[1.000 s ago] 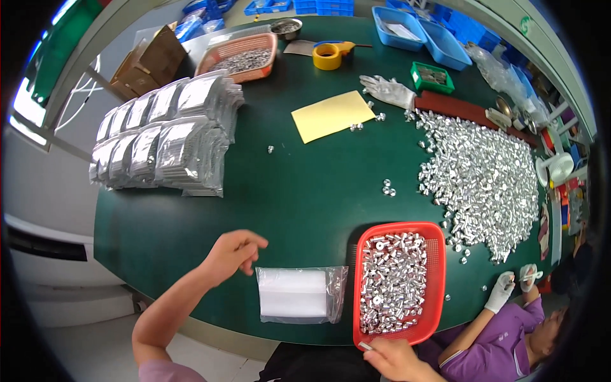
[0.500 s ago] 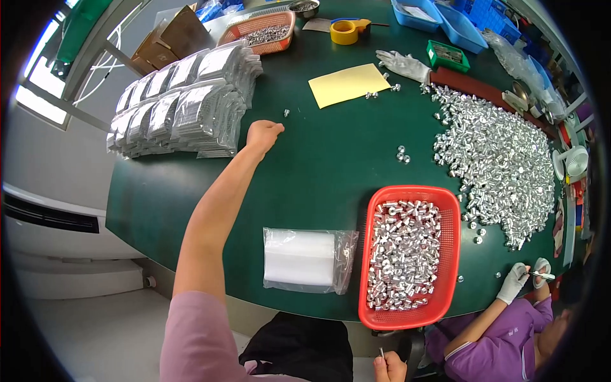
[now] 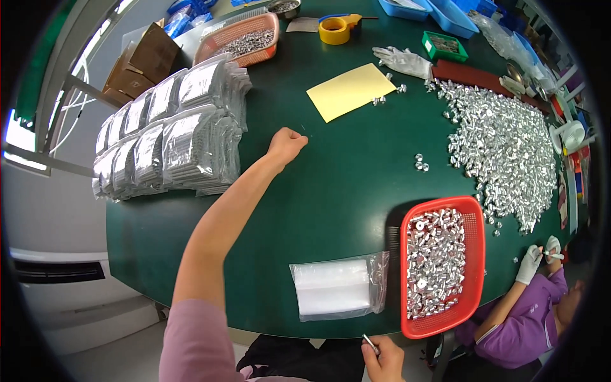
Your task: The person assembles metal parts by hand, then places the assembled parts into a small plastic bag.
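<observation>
Slim, straight, silver metal rod point(image 3: 370, 343): at 5 o'clock of view, pinched in fingertips of right hand point(image 3: 386, 362). Judged light, stiff, slippery; best gripped mid-length. Left hand point(image 3: 287, 146), 11 o'clock: fingers curled inward; contents cannot be told.

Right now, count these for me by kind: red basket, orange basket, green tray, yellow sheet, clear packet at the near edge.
Red basket: 1
Orange basket: 1
Green tray: 1
Yellow sheet: 1
Clear packet: 1
Total: 5
</observation>
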Available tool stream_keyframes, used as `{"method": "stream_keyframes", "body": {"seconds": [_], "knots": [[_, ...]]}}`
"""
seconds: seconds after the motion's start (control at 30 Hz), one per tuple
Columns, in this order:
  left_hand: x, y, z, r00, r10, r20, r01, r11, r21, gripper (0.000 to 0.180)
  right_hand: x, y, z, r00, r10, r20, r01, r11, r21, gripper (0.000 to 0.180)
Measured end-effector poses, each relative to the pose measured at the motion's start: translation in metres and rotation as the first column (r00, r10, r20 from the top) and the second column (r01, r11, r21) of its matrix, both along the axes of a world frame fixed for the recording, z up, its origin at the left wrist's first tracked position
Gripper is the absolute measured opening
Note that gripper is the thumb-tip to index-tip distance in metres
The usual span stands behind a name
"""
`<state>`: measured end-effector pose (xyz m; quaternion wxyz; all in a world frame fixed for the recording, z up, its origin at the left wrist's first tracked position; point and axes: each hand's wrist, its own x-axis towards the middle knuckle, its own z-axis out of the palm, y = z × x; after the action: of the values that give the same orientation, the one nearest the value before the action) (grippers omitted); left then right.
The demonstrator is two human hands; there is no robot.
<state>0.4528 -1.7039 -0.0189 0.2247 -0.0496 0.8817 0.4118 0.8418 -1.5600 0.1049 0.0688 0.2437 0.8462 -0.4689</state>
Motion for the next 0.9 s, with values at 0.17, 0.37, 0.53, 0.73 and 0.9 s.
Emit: {"method": "stream_keyframes", "body": {"seconds": [0.17, 0.37, 0.53, 0.73, 0.9], "knots": [[0.096, -0.010, 0.054, 0.859, -0.227, 0.458, -0.210, 0.661, 0.721, 0.019, -0.049, -0.005, -0.018, 0.956, 0.006, -0.292, -0.009, 1.000, -0.008, 0.015], [0.171, 0.007, 0.082, 0.714, -0.552, 0.431, -0.209, 0.419, 0.883, 0.023, -0.115, 0.006, -0.006, 0.865, 0.113, -0.489, -0.008, 0.977, 0.212, 0.009], [0.188, 0.007, 0.094, 0.741, -0.557, 0.374, -0.142, 0.415, 0.899, 0.021, -0.112, 0.001, 0.000, 0.844, 0.046, -0.534, 0.003, 0.996, 0.090, 0.008], [0.194, 0.002, 0.093, 0.773, -0.552, 0.312, -0.046, 0.442, 0.896, 0.019, -0.105, -0.004, -0.001, 0.839, 0.070, -0.540, 0.042, 0.980, 0.192, 0.008], [0.201, 0.001, 0.094, 0.830, -0.518, 0.208, 0.109, 0.516, 0.849, 0.020, -0.099, -0.003, -0.005, 0.823, 0.205, -0.529, 0.041, 0.908, 0.417, 0.012]]}}
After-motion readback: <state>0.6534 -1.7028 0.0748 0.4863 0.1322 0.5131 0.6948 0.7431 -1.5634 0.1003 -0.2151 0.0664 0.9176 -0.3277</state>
